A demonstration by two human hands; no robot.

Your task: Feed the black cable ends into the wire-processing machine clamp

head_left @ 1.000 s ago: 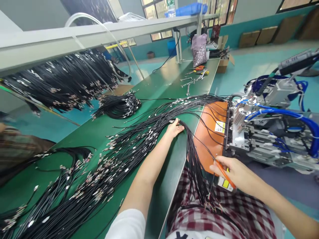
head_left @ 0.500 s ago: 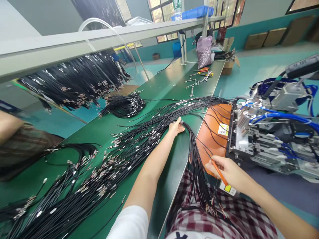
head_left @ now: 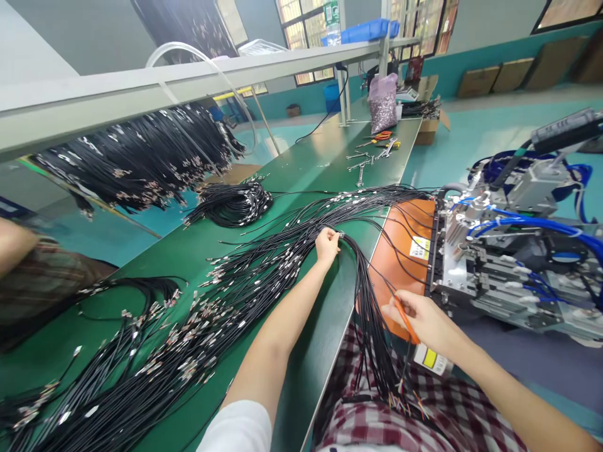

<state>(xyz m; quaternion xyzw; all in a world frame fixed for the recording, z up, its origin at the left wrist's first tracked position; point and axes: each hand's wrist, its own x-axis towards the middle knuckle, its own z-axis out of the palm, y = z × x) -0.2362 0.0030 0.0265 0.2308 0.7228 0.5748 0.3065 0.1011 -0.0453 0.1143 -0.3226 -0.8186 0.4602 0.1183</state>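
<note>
My left hand [head_left: 326,243] reaches out over the green bench [head_left: 301,169], fingers pinched on a strand of the big black cable bundle [head_left: 264,263] where it bends over the bench edge. The loose cable ends [head_left: 377,351] hang down onto my checked lap. My right hand [head_left: 419,321] is closed on a thin orange tool [head_left: 406,320] and touches a black wire beside the orange plate [head_left: 400,251] of the grey machine [head_left: 499,263].
A coiled cable bunch [head_left: 230,204] lies further out, with more cables hung under the grey shelf [head_left: 136,154]. Wrenches and pliers [head_left: 372,150] and a bag of small parts [head_left: 382,103] sit at the far end. Another person's arm [head_left: 19,251] shows at left.
My left hand has gone from lying flat on the bundle to pinching a strand. My right hand with the orange tool has shifted slightly left toward the hanging cables.
</note>
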